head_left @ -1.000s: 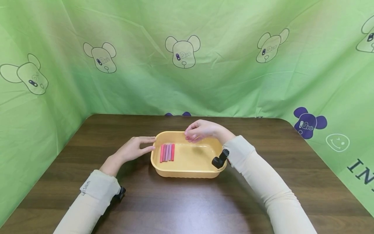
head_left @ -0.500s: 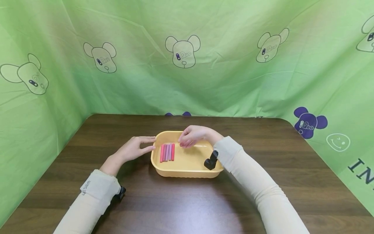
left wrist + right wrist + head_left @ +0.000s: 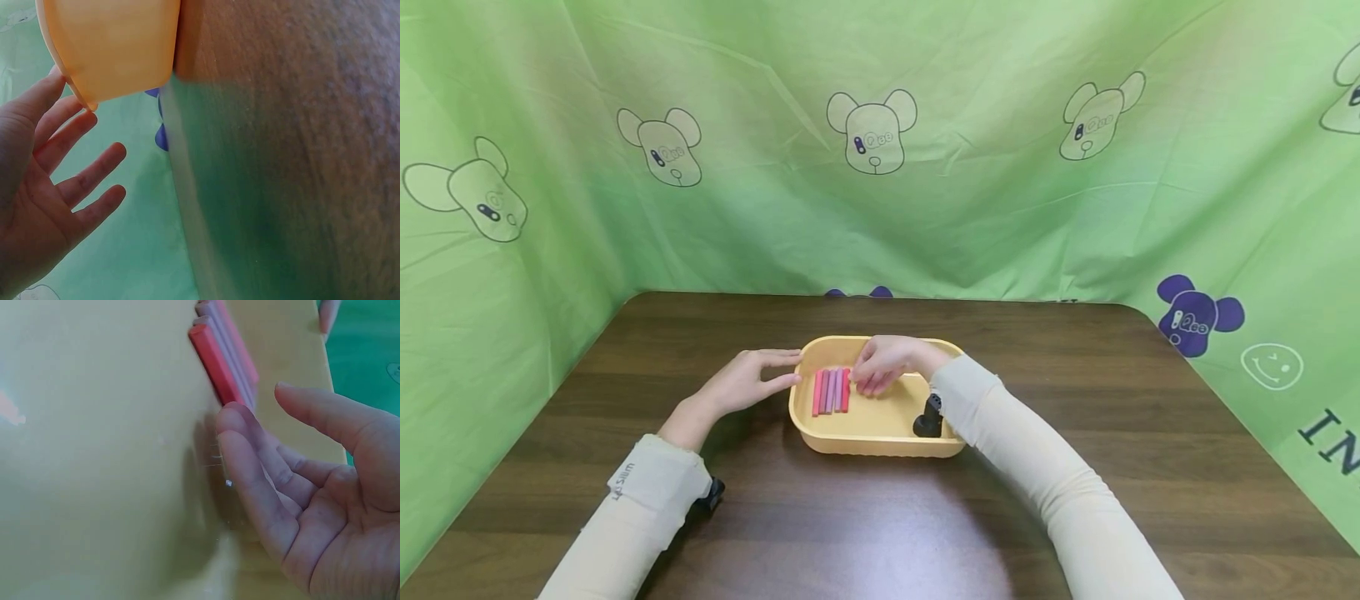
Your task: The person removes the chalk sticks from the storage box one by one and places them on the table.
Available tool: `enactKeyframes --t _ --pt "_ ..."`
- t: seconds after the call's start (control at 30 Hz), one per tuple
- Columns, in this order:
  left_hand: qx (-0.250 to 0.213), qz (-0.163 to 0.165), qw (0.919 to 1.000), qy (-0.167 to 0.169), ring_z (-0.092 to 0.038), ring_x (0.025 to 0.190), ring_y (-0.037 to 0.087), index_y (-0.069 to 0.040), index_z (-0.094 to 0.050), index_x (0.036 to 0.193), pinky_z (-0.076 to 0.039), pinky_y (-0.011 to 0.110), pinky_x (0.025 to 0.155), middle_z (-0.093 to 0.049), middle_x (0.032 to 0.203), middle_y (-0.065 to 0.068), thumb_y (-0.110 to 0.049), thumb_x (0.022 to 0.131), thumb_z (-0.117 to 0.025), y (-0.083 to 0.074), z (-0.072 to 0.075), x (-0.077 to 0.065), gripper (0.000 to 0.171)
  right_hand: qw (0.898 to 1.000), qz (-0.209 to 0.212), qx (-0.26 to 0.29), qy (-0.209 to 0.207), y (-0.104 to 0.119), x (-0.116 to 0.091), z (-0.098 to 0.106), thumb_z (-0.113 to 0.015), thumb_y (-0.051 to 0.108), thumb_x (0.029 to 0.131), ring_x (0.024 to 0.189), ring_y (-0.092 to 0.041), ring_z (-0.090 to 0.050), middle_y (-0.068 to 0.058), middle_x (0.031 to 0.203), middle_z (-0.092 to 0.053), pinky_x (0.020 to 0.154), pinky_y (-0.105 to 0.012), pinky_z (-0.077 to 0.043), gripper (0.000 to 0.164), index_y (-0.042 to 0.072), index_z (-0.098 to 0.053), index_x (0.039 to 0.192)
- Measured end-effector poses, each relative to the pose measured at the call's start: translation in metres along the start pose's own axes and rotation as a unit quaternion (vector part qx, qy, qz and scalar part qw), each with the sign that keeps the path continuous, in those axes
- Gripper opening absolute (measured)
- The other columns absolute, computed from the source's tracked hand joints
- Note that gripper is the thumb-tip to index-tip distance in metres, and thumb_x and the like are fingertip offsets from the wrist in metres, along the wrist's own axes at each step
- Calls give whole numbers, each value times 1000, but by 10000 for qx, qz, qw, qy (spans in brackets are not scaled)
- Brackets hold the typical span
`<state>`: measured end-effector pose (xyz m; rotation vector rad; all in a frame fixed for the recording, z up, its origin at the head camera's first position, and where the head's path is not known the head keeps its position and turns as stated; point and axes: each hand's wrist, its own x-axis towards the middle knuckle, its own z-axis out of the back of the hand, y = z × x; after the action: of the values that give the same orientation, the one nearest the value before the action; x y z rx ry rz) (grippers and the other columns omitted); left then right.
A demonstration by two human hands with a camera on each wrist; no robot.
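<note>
A yellow plastic basin (image 3: 880,437) sits on the table, with several short red, pink and purple sticks (image 3: 831,392) lying side by side at its left end. My left hand (image 3: 741,383) touches the basin's left rim with thumb and fingertips; in the left wrist view the other fingers of the left hand (image 3: 59,169) are spread. Inside the basin, my right hand (image 3: 887,362) is just right of the sticks. In the right wrist view, fingertips of the right hand (image 3: 300,487) reach the end of the red stick (image 3: 215,362), with the thumb held apart.
The basin stands on a dark wooden table (image 3: 865,525). A green curtain (image 3: 880,225) with printed bear heads hangs behind and at the sides. Small black cameras (image 3: 928,417) are worn at the wrists.
My right hand has moved left and down into the basin, from over its far side to beside the sticks. The left hand, basin and sticks have stayed in place.
</note>
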<state>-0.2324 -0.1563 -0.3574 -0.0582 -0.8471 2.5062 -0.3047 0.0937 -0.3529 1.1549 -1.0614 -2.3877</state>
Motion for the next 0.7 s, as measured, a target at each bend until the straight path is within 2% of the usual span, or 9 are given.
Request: enactKeyframes --t 0.27,0.43,0.7 --pt "-20 12 10000 1 -48 129 30 -7 -58 127 -39 47 107 -56 134 11 -28 89 -63 0 -1 0 43 9998 -164 52 41 0 5 -5 -60 13 89 63 -8 -63 -2 71 -67 65 -23 -58 11 3 -61 83" --pt "-57 51 10000 17 -48 129 29 -7 -58 127 -38 47 107 -55 134 10 -28 89 -63 1 -1 1 44 9996 -277 -70 -40 3 5 -7 -61 15 89 61 -8 -63 -1 68 -65 63 -21 -57 15 5 -60 77" --pt "-39 34 10000 14 -48 129 29 -7 -58 127 -39 48 107 -55 134 11 -28 89 -63 1 -2 0 44 9964 -416 -550 -488 8 9 -17 -67 22 86 53 -7 -60 -1 61 -64 54 -18 -55 28 9 -57 64"
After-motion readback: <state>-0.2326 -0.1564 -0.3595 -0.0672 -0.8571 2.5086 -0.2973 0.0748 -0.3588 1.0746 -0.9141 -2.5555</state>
